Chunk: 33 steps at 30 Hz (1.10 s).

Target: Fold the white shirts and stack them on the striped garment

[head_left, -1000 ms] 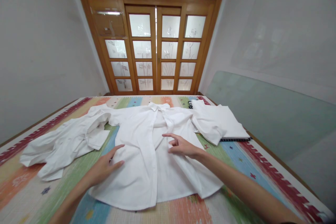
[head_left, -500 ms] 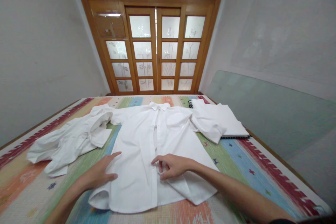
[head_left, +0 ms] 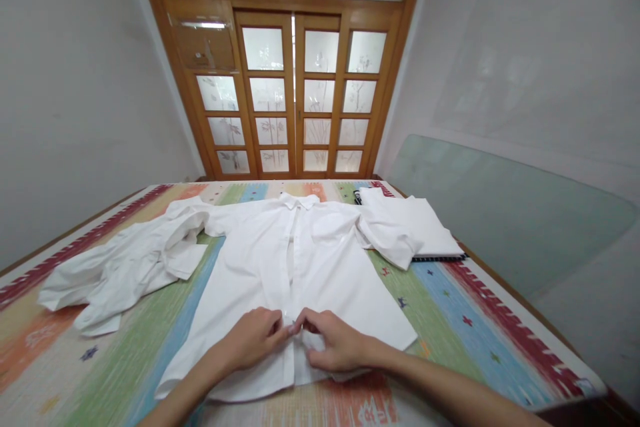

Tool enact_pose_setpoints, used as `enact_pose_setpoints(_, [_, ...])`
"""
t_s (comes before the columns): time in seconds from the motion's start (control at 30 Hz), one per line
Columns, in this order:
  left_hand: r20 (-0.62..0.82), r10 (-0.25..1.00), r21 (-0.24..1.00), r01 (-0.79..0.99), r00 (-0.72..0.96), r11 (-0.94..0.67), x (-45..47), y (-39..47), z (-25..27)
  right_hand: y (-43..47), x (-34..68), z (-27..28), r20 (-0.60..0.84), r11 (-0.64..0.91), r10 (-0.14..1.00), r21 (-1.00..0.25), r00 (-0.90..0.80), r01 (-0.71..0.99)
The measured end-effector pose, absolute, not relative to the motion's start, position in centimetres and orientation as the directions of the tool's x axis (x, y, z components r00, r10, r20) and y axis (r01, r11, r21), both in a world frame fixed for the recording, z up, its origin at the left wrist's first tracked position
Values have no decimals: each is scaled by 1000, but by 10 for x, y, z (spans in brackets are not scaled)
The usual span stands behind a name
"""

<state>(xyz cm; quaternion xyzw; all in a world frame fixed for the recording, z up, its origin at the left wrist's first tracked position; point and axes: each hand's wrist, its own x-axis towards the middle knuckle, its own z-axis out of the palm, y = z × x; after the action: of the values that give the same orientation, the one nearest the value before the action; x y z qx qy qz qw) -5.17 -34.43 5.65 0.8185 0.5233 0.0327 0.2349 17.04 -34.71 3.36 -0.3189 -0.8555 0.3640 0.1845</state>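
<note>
A white short-sleeved shirt lies spread face up, its collar at the far side and its front parted along the button line. Both hands meet at the lower part of that front opening. My left hand pinches the placket edge between thumb and fingers. Close against it, my right hand has its fingers curled and pinched on the other front edge. The fingertips almost touch, and any button between them is too small to make out.
A crumpled white garment lies to the left. Folded white clothes rest at the right, with a black-and-white edge beneath. Everything lies on a colourful striped cover. A pale green panel stands along the right wall; wooden doors are behind.
My left hand has moved right from the shirt's left side to the front opening and closed on it. My right hand has shifted slightly nearer to me, pinching the fabric.
</note>
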Motion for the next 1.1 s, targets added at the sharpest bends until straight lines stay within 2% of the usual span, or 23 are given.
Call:
enact_pose_setpoints(0.07, [-195,865,467,819,462,-332,-44,-340,52,-352,165,30,78,551,654,-731,-753,402])
enact_pose_setpoints(0.17, [-260,840,537,795,476,-284,-39,-333,53,-357,164,34,-56,567,501,-734,-864,375])
enact_pose_setpoints(0.23, [-294,830,526,805,475,-274,-37,-329,55,-358,170,43,-108,567,415,-746,-903,350])
enact_pose_setpoints(0.27, [-300,826,509,812,477,-284,-37,-328,56,-357,175,50,-107,569,419,-743,-902,353])
enact_pose_setpoints(0.3, [-305,822,487,820,481,-300,-36,-327,57,-355,182,56,-95,572,464,-727,-881,380])
enact_pose_setpoints(0.37, [-310,814,429,836,491,-341,-35,-325,60,-348,201,66,-61,558,644,-644,-762,523])
enact_pose_setpoints(0.4, [-307,811,395,842,498,-367,-35,-323,62,-343,212,69,-46,524,750,-569,-660,634])
enact_pose_setpoints(0.47, [-275,823,318,855,496,-409,-32,-315,66,-335,237,67,-31,358,919,-356,-393,863])
enact_pose_setpoints(0.5, [-245,839,287,863,486,-416,-30,-310,69,-331,248,64,-38,228,969,-231,-243,946])
enact_pose_setpoints(0.57, [-172,880,265,881,443,-392,-26,-293,74,-328,268,53,-20,-16,1000,-25,16,1000])
enact_pose_setpoints(0.63, [-75,918,306,885,389,-350,-20,-270,76,-328,281,42,-6,-117,993,37,118,992])
enact_pose_setpoints(0.73, [121,944,418,847,306,-328,-10,-227,72,-331,288,34,-41,-87,995,-32,86,996])
enact_pose_setpoints(0.8, [191,957,493,822,217,-285,-3,-197,66,-332,291,34,-72,-62,996,-93,56,994])
enact_pose_setpoints(0.97, [-22,998,698,715,66,-32,8,-143,54,-333,304,44,-173,39,980,-310,-97,950])
enact_pose_setpoints(1.03, [-65,997,727,687,53,11,9,-132,50,-332,310,48,-213,99,958,-383,-192,918])
enact_pose_setpoints(1.1, [-60,996,739,673,63,1,8,-124,47,-327,318,51,-193,134,952,-430,-236,893])
